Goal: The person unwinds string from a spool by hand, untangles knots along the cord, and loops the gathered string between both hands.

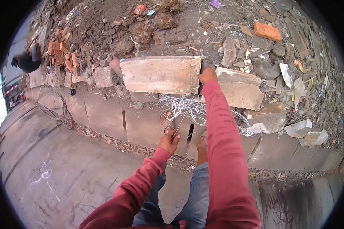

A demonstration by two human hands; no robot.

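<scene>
In the head view my left hand [170, 142] is closed on a thin white string [183, 119], low in front of my legs. From there the string runs up toward a pale rectangular concrete slab [160, 74]. My right hand [207, 75] reaches to that slab's right end, at the gap beside a second concrete slab [239, 87]. Its fingers are curled, and what they grip is hidden. A loose tangle of white string [181, 107] lies below the first slab, between my two hands.
Dirt and rubble [160, 26] spread behind the slabs. An orange brick [266, 31] lies at the upper right, and broken bricks [59, 49] are heaped left. A coiled cable [59, 112] rests on the concrete ledge [103, 114]. A person in dark clothing [28, 61] is at far left.
</scene>
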